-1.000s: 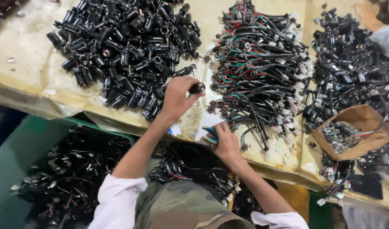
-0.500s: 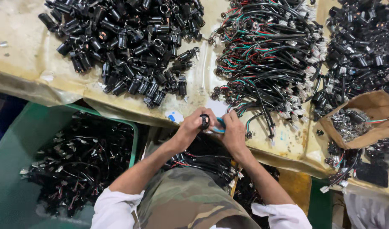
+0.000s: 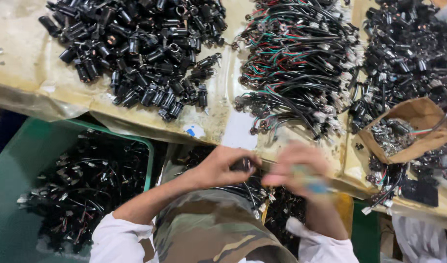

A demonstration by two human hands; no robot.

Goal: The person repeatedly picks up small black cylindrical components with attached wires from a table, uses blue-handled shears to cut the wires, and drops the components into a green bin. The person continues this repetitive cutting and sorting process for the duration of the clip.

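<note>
My left hand point(image 3: 222, 164) is closed on a small black cylindrical part point(image 3: 243, 164), held just below the table's front edge, above my lap. A finger's width to its right, my right hand point(image 3: 295, 168) is blurred by motion and grips a blue-green handled tool point(image 3: 313, 184). The tool's tip is hidden by the blur. Thin black wires point(image 3: 250, 192) hang under both hands. A heap of the same black cylindrical parts point(image 3: 136, 53) lies on the table beyond my left hand.
A pile of black leads with red and green wires point(image 3: 296, 58) lies mid-table, and another dark pile point(image 3: 408, 53) lies right. An open cardboard box point(image 3: 418, 114) holds metal bits. A green crate point(image 3: 19, 185) of wired parts point(image 3: 87, 187) stands lower left.
My left hand took a black part from the heap's edge and carried it down to my right hand. Both hands have dropped below the table edge, and the right one now moves fast.
</note>
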